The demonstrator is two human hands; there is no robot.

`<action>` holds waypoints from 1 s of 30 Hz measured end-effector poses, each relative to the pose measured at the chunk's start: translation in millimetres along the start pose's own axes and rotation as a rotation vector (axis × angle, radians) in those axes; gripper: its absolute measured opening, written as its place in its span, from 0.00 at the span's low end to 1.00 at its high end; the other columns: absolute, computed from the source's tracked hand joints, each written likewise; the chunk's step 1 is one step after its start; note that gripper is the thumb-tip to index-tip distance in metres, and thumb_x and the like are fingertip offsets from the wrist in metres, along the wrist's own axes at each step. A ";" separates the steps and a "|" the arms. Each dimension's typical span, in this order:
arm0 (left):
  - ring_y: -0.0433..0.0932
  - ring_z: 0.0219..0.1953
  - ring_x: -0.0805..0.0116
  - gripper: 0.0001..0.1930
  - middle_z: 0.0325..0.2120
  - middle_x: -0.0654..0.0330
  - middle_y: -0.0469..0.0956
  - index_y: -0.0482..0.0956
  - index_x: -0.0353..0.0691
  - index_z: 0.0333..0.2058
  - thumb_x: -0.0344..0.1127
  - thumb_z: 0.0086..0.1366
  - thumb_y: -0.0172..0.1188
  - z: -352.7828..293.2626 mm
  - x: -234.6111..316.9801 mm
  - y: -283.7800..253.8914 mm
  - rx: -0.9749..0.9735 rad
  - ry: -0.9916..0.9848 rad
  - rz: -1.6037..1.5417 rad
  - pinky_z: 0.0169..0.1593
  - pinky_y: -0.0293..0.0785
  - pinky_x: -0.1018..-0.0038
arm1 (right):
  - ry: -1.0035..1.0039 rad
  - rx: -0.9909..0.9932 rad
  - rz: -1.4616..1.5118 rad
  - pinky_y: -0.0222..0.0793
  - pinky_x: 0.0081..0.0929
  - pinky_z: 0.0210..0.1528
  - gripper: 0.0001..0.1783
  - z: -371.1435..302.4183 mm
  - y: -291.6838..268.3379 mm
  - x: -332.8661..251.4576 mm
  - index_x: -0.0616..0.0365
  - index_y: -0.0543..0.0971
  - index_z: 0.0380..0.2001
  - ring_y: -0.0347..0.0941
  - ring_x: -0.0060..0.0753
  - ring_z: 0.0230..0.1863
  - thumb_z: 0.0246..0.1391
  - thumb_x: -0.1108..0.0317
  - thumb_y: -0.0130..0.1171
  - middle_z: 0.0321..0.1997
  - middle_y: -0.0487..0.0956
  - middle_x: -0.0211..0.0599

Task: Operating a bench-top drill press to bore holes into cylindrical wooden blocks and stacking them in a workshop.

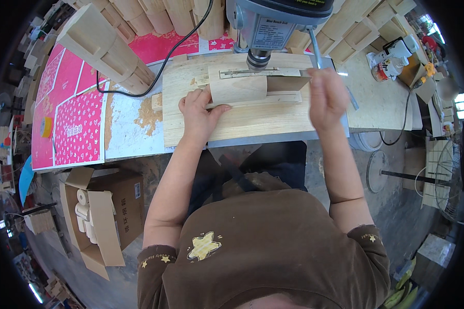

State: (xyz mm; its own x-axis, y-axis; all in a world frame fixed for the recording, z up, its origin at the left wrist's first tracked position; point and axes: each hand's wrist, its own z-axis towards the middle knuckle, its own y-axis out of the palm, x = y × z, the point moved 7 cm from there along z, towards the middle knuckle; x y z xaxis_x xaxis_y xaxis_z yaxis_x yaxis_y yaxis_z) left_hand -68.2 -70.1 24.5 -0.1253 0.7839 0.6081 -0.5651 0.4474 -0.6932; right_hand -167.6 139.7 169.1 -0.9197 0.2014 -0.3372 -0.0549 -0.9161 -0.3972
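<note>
My left hand point(199, 114) grips the left end of a pale wooden piece point(238, 89), thumb along its near edge and fingers at its end. The piece has a curved section on the left and an open recess on the right. It lies on a wooden board point(232, 126) under a small bench drill press point(281, 23). The drill chuck point(258, 59) hangs just over the piece's far edge; I cannot make out a bit. My right hand point(329, 99) is closed at the lower end of the metal feed lever point(314, 47).
A tall wooden piece point(105, 49) stands at left beside a black cable point(166, 63). More wooden pieces point(209, 20) line the back. Sawdust point(148, 117) lies left of the board. White bottles point(389, 67) stand at far right. An open cardboard box point(121, 211) sits on the floor.
</note>
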 end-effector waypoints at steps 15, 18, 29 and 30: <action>0.68 0.39 0.64 0.30 0.29 0.64 0.73 0.74 0.44 0.47 0.45 0.41 0.69 7.0 25.4 30.9 -0.038 0.025 -0.042 0.49 0.53 0.63 | 0.063 -0.055 -0.077 0.58 0.25 0.23 0.11 114.0 -26.9 -4.1 0.65 0.73 0.22 0.63 0.24 0.19 0.52 0.68 0.50 0.15 0.69 0.37; 0.68 0.38 0.64 0.30 0.29 0.64 0.73 0.74 0.44 0.46 0.44 0.41 0.69 6.3 25.7 30.5 -0.033 0.034 -0.041 0.49 0.53 0.63 | 0.180 -0.145 -0.006 0.54 0.15 0.22 0.12 49.7 -25.8 -13.4 0.65 0.77 0.24 0.61 0.13 0.19 0.56 0.69 0.49 0.15 0.67 0.27; 0.68 0.38 0.65 0.30 0.26 0.65 0.71 0.74 0.44 0.45 0.45 0.40 0.69 6.9 25.6 30.4 -0.025 0.021 -0.010 0.49 0.53 0.64 | -0.013 0.053 0.032 0.62 0.29 0.31 0.02 -10.6 7.4 10.3 0.61 0.76 0.26 0.68 0.38 0.23 0.45 0.77 0.56 0.20 0.73 0.37; 0.68 0.38 0.65 0.30 0.26 0.65 0.71 0.74 0.44 0.45 0.45 0.40 0.69 6.7 26.7 29.5 -0.015 0.027 -0.019 0.49 0.53 0.64 | -0.065 0.048 0.023 0.63 0.29 0.31 0.02 3.3 -4.3 2.3 0.61 0.75 0.26 0.68 0.36 0.24 0.46 0.76 0.57 0.21 0.73 0.36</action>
State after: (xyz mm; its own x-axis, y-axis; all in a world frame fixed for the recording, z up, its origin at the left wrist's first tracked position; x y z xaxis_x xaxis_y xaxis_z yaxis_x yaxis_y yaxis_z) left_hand -93.6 -38.9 22.8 -0.0926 0.7863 0.6108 -0.5549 0.4686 -0.6874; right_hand -170.8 142.9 172.8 -0.9440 0.1588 -0.2893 -0.0508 -0.9361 -0.3482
